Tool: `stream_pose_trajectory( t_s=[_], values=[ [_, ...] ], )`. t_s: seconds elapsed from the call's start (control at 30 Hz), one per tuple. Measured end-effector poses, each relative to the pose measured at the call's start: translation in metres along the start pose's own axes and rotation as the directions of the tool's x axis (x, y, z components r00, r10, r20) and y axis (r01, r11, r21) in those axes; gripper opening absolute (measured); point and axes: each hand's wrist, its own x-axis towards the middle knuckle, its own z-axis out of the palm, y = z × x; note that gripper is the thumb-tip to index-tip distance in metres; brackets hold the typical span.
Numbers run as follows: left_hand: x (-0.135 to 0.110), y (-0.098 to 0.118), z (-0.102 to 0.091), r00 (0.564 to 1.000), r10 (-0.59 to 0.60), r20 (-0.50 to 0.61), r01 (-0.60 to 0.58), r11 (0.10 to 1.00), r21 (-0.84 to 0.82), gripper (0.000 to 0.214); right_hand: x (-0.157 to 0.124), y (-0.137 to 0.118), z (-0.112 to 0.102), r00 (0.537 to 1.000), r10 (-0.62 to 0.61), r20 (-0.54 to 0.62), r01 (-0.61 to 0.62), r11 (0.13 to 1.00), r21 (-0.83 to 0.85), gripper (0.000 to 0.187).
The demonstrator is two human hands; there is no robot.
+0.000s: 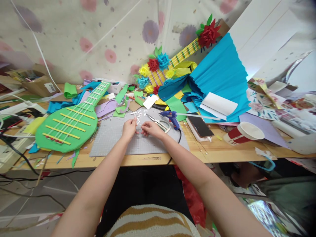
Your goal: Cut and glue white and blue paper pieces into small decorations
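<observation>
My left hand [129, 127] and my right hand [151, 128] meet over the grey cutting mat [111, 138], fingers pinched together. Between them is a small white paper piece [138, 126], too small to see clearly. Several more small white paper bits [137, 114] lie scattered on the mat just beyond my fingers. Scissors [159, 122] lie right of my right hand, with a blue glue gun [171, 116] beyond them.
A green paper guitar [71, 121] lies left of the mat. A second guitar with paper flowers [158, 67] leans at the back beside blue crepe paper [219, 75]. A phone [199, 125] and a tipped red paper cup [243, 132] lie right. Another person [271, 184] sits low right.
</observation>
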Motion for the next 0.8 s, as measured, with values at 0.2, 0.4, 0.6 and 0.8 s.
stream_pose_trajectory(
  t_s=[0.2,0.4,0.6,0.8],
  values=[
    [0.003,-0.007,-0.002,0.999,0.024,0.048,-0.033,0.980,0.194,0.034,0.006,0.006,0.004,0.997,0.008,-0.072,-0.003,0.997,0.071,0.008],
    [-0.001,0.000,0.003,0.994,0.099,0.056,-0.104,0.990,0.100,0.015,0.008,0.005,0.006,0.987,-0.008,-0.162,0.009,1.000,0.002,0.011],
    [-0.003,0.005,0.010,0.990,0.109,0.094,-0.116,0.990,0.081,0.016,0.004,0.002,0.012,0.992,-0.026,-0.127,0.009,0.992,-0.128,0.012],
    [0.006,0.007,-0.007,0.960,0.246,0.138,-0.275,0.922,0.272,0.016,-0.023,-0.016,-0.020,0.918,-0.256,-0.304,-0.085,0.621,-0.779,0.019]
  ],
)
